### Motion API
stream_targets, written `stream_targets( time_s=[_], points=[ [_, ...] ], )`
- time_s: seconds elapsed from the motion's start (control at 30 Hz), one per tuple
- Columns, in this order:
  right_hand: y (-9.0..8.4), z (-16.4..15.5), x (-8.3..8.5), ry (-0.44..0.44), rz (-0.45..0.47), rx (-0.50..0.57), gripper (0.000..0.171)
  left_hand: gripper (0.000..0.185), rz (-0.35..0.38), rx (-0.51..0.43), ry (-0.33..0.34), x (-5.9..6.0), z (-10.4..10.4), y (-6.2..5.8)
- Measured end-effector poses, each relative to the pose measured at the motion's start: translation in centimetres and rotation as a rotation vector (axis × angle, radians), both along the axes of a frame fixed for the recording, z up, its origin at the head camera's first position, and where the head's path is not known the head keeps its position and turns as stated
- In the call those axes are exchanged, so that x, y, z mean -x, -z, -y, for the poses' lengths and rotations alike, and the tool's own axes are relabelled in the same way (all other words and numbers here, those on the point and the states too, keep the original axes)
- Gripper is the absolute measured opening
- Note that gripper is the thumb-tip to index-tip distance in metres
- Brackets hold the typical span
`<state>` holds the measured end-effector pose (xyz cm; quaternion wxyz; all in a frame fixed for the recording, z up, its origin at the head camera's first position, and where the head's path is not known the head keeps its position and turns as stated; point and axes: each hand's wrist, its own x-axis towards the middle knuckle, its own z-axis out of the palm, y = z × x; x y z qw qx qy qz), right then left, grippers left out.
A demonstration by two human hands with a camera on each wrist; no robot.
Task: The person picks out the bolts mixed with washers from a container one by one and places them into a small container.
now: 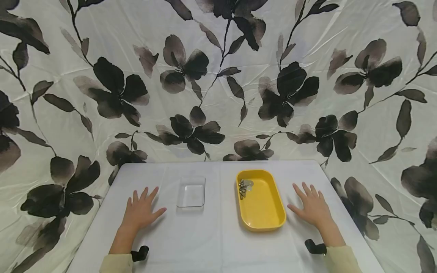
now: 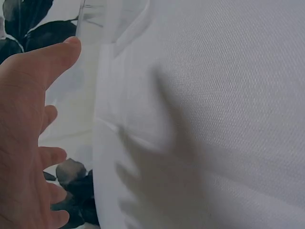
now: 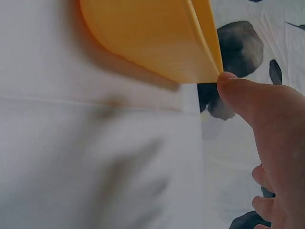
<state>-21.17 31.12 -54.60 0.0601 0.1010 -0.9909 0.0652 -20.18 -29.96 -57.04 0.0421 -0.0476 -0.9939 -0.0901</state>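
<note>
Head view | left hand [image 1: 140,211] and right hand [image 1: 310,207] lay flat, fingers spread, holding nothing | risk: right hand could nudge yellow tray [image 1: 261,199], scattering small metal pieces [image 1: 244,187] across counter [image 1: 211,235]

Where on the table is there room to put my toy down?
Bare cloth lies between the clear box and the yellow tray, and along the near edge of the table between both wrists. The left hand and right hand lie flat beside box and tray, filling those sides.
</note>
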Motion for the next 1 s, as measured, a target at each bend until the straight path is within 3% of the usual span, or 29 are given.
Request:
stream_targets(
  time_s=[0.23, 0.57, 0.87, 1.0],
  points=[
    [-0.6, 0.8, 0.0, -0.005, -0.010, 0.017, 0.081, 0.089, -0.004, -0.004, 0.015, -0.2, -0.3, -0.5],
    [-1.5, 1.8, 0.3, -0.026, 0.018, 0.100, 0.080, 0.086, -0.026, -0.015, 0.038, -0.6, -1.6, -2.2],
    [-2.1, 3.1, 0.4, -0.043, 0.019, 0.183, 0.081, 0.086, 0.019, -0.077, 0.062, -1.1, -3.6, -3.8],
    [-2.6, 3.6, 0.5, -0.047, 0.029, 0.204, 0.083, 0.081, 0.005, -0.103, 0.086, -1.5, -4.9, -4.6]
  ],
)
